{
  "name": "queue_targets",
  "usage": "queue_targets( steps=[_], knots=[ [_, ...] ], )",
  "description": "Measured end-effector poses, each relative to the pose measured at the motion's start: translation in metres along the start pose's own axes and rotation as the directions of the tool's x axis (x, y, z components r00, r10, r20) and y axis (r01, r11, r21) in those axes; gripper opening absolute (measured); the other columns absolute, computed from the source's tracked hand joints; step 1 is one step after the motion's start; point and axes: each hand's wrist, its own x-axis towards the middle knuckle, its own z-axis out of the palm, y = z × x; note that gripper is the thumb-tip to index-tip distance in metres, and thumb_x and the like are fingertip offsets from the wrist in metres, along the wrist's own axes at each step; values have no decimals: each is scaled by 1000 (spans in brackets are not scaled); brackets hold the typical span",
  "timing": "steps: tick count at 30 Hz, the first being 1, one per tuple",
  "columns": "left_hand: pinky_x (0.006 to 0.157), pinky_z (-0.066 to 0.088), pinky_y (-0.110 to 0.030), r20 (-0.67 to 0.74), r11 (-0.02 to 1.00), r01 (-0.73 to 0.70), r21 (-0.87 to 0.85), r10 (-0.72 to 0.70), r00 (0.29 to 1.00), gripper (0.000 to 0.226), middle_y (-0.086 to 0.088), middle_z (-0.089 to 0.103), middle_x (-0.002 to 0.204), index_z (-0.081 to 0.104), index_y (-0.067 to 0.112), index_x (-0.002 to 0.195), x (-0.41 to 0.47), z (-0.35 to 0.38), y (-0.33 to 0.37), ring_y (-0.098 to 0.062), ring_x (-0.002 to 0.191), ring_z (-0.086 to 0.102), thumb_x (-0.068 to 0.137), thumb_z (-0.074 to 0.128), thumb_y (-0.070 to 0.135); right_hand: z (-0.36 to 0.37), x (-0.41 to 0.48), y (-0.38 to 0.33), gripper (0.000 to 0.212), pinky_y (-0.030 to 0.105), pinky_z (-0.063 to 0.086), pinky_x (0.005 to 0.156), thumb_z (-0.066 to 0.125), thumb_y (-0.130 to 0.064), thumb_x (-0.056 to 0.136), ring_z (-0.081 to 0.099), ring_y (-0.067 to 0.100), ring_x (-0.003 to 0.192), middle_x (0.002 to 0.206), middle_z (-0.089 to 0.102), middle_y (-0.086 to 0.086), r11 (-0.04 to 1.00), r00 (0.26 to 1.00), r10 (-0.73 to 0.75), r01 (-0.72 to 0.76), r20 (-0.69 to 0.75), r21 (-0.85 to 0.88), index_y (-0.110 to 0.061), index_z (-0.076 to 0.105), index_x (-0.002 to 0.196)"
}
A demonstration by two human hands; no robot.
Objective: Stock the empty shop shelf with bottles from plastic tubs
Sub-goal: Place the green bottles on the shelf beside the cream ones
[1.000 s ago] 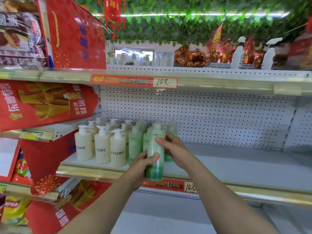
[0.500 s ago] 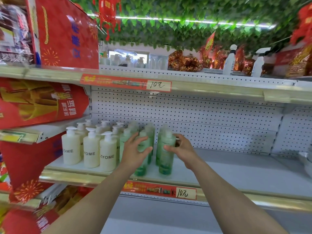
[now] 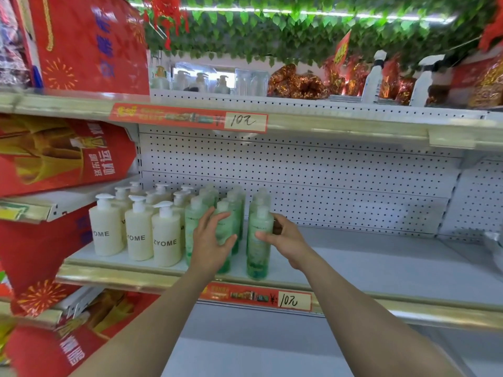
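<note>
On the white middle shelf [image 3: 381, 268] stand several cream pump bottles [image 3: 166, 235] marked ZYOME, with several green bottles to their right. The rightmost front green bottle [image 3: 257, 257] stands upright near the shelf's front edge. My right hand [image 3: 285, 240] holds it, thumb on its front and fingers curled behind. My left hand [image 3: 211, 240] lies with spread, straight fingers against the neighbouring green bottle [image 3: 227, 213], hiding most of it.
The shelf runs bare to the right of the green bottles, up to a pale object [image 3: 494, 240] at the frame's edge. A perforated back panel [image 3: 299, 180] rises behind. The upper shelf [image 3: 326, 126] overhangs, carrying spray bottles [image 3: 374, 77]. Red gift boxes [image 3: 62, 156] stand at the left.
A second ago both hands held one green bottle in the air before the shelf's edge. It now stands on the shelf, and my left hand has shifted to the bottle beside it.
</note>
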Motion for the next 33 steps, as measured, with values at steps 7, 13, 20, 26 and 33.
queue_targets(
  steps=[7,13,20,26,33],
  knots=[
    [116,27,-45,32,998,46,36,-47,998,50,5,24,158,52,38,128,0,-5,8,-22,144,24,84,74,26,2,-4,-2,59,38,49,98,80,-26,82,59,18,115,122,64,-1,993,1000,18,-18,-4,-113,-24,52,133],
    [117,22,-40,104,980,75,186,-95,990,48,-5,25,159,53,34,133,5,-16,22,-25,147,19,88,69,34,-3,-19,-21,74,39,44,107,79,-42,81,51,22,131,141,54,1,945,995,83,-97,-59,-313,-15,48,142],
    [114,28,-43,97,912,10,409,-54,994,52,-10,26,159,44,23,145,-5,-33,70,-32,142,29,99,39,48,-15,-59,-63,68,42,33,113,51,-55,96,32,28,143,155,38,10,691,979,-91,-71,-184,-719,-17,38,151],
    [113,29,-44,236,899,-51,436,-59,970,55,-12,28,158,40,20,146,-42,-26,99,-33,140,32,100,31,50,-24,-126,-77,65,44,26,116,43,-56,98,23,28,147,159,32,8,586,967,-28,-191,-255,-788,-20,35,153],
    [114,25,-47,417,925,-53,375,-117,901,62,-13,27,158,38,14,146,-116,12,99,-35,141,29,100,27,53,-48,-218,-50,66,44,29,113,44,-57,98,27,30,145,156,35,11,569,912,120,-387,-392,-726,-19,37,151]
  ],
)
